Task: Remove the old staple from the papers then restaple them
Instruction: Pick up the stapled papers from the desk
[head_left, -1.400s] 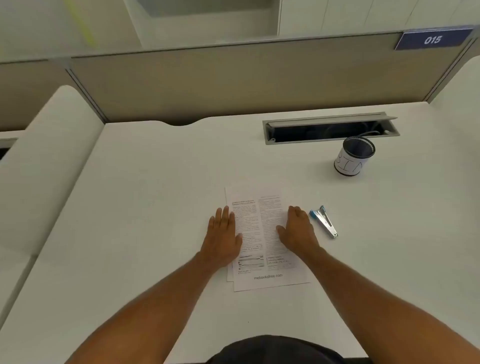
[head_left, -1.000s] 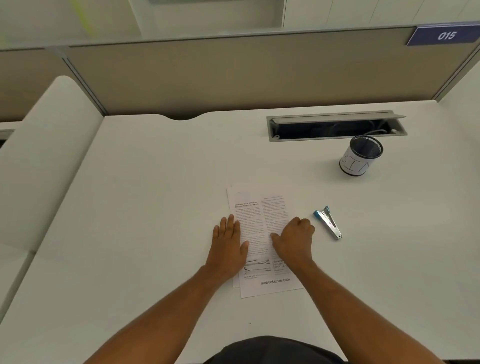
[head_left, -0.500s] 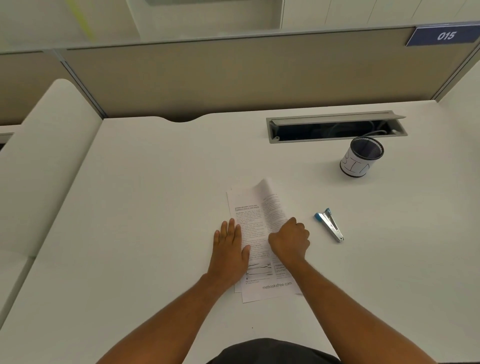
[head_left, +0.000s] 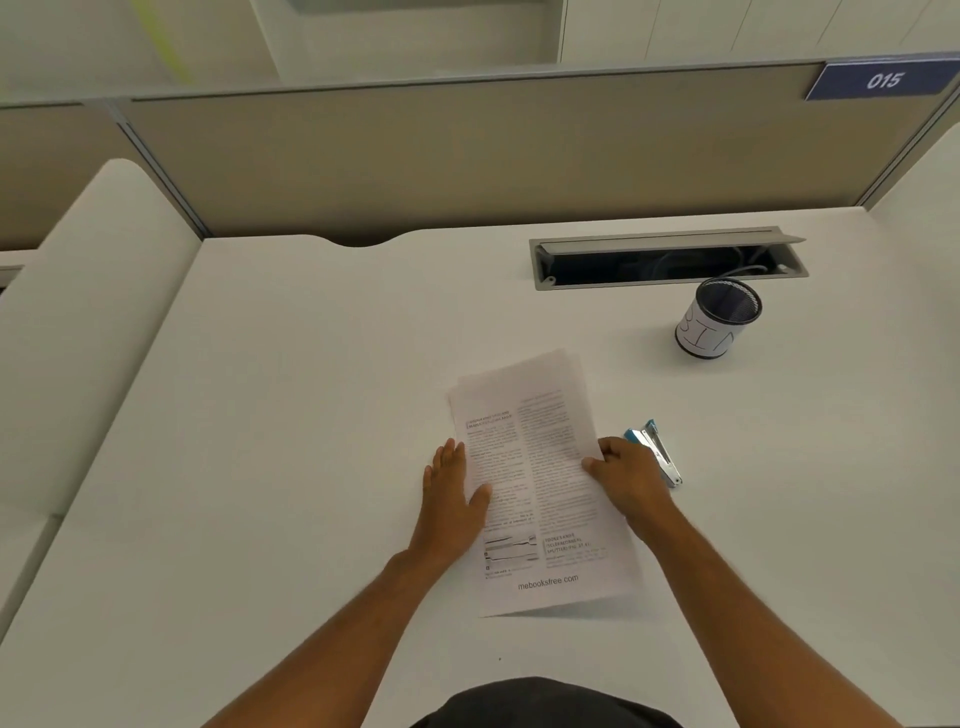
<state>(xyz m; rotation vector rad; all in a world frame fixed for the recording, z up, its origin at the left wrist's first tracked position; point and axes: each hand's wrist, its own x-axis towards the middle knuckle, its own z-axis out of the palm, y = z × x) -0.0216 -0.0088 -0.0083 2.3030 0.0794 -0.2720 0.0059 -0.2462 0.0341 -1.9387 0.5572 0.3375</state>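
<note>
Papers (head_left: 540, 483) lay on white desk (head_left: 291, 415), near centre, tilted a bit, near edge lifted off the surface with a shadow under it. Left hand (head_left: 452, 493) lay flat at the papers' left edge, thumb on the sheet. Right hand (head_left: 626, 478) pinched the papers' right edge, fingers curled. Blue and silver stapler (head_left: 657, 454) sat just right of the right hand, partly hidden by it. Mesh pen cup (head_left: 719, 319) stood far right, near the open cable tray (head_left: 670, 257). Divider carried sign 015 (head_left: 883, 80).
</note>
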